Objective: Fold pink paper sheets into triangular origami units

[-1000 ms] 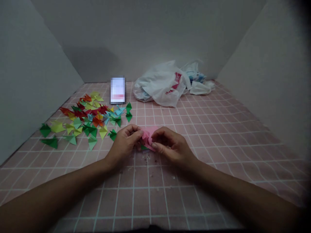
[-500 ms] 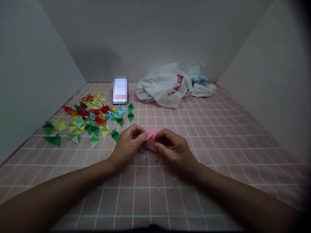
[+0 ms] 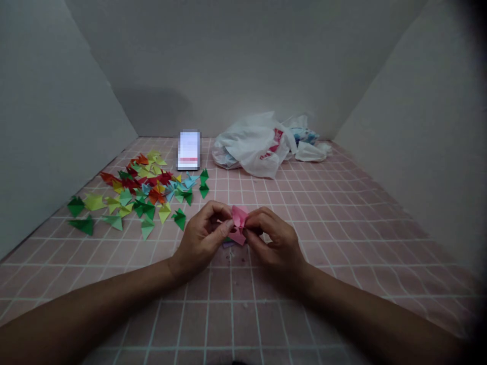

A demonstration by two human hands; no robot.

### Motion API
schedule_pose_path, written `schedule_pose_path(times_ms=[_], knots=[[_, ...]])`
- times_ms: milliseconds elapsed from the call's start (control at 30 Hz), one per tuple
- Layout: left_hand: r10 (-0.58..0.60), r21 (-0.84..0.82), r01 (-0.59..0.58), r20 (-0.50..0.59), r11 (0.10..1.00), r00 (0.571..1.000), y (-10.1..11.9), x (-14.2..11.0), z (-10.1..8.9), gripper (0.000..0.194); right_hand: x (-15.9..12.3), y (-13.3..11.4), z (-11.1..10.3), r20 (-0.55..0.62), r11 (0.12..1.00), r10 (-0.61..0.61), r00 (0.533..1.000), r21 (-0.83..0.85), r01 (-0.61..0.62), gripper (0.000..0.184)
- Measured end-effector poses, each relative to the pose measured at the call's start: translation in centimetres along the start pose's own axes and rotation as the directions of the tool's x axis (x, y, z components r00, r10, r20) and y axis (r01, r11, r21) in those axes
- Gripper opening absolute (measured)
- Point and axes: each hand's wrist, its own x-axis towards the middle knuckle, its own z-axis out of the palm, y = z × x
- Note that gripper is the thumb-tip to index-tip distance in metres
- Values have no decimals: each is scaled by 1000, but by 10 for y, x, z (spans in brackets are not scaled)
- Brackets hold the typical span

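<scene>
A small folded piece of pink origami paper (image 3: pixel 239 217) is pinched between both hands in the middle of the view. My left hand (image 3: pixel 205 235) grips its left side between thumb and fingers. On the other side, my right hand (image 3: pixel 276 237) pinches the paper's right edge with thumb and forefinger. More pink paper (image 3: pixel 238 236) shows just below; whether it is part of the same piece I cannot tell. Beneath it, a bit of purple paper (image 3: pixel 229 244) and a sliver of green peek out, mostly hidden by the hands.
Many folded paper cranes (image 3: pixel 142 207) in green, yellow, red, orange and blue lie at the left. Behind them a lit phone (image 3: pixel 189 150) stands upright. White plastic bags (image 3: pixel 251 144) sit by the back wall. Pink checked cloth (image 3: pixel 342 218) covers the surface, with walls on three sides.
The fingers have shifted on the pink paper, and its folds now stand more open and upright. The whole view has tipped slightly, so the background sits lower.
</scene>
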Motion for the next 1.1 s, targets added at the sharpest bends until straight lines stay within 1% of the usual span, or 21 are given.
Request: schedule_pose_path(times_ms=[100,200,333,400,500,567,633,700,767,833,967,1100], knots=[[55,28,-56,60,998,997,0,-2,-1,10,-1,-1,0,-21,998,-48,999,-32,48,17],[101,117,-109,73,987,992,1,-3,1,17,-1,-2,0,-23,996,-64,998,-58,62,19],[179,253,-190,63,949,982,1,-3,3,11,-3,-3,0,-25,996,-64,998,-62,62,18],[183,291,-190,52,938,982,0,-3,3,12,-4,-4,1,-28,997,-44,999,-58,42,17],[129,266,-131,25,955,991,-1,-4,3,7,-4,-3,2,-27,999,33,999,-29,-33,13],[70,226,-72,16,971,997,0,-3,3,2,-4,-3,2,-10,995,101,995,10,-100,12],[-5,190,4,7,982,1000,1,-2,4,4,-2,-3,0,24,982,176,984,69,-177,11],[-92,141,92,-6,986,996,2,-1,4,7,-1,-4,-1,62,952,267,962,141,-273,11],[-170,78,170,-12,982,985,2,1,4,10,1,-4,-2,92,905,361,928,206,-372,13],[-222,18,222,1,975,975,2,2,4,12,2,-3,-2,110,860,425,898,262,-439,14],[-279,-82,281,34,956,960,1,3,4,14,3,-2,1,127,781,482,867,385,-491,11],[-309,-143,312,48,939,950,0,4,5,15,3,-2,2,164,708,528,833,458,-538,12]])
